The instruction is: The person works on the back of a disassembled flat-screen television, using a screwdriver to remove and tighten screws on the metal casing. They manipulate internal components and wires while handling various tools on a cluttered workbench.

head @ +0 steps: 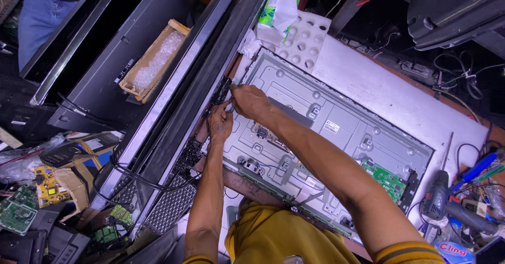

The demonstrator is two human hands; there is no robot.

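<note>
Metal rear chassis of flat-panel display (336,132) laid face-down on white bench (400,98), rear side up for access. Both hands at far-left edge of chassis: left hand (220,123) curled, fingertips pinched on small part, identity unclear; right hand (248,101) closed around slim tool or connector, mostly hidden. Green circuit board (388,178) mounted near-right. Power drill (439,201) partly cut off at right.

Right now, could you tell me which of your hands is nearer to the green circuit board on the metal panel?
Right. Neither is close: both hands meet at the metal panel's far edge, the right hand just on the side towards the green circuit board, the left hand slightly farther.
</note>
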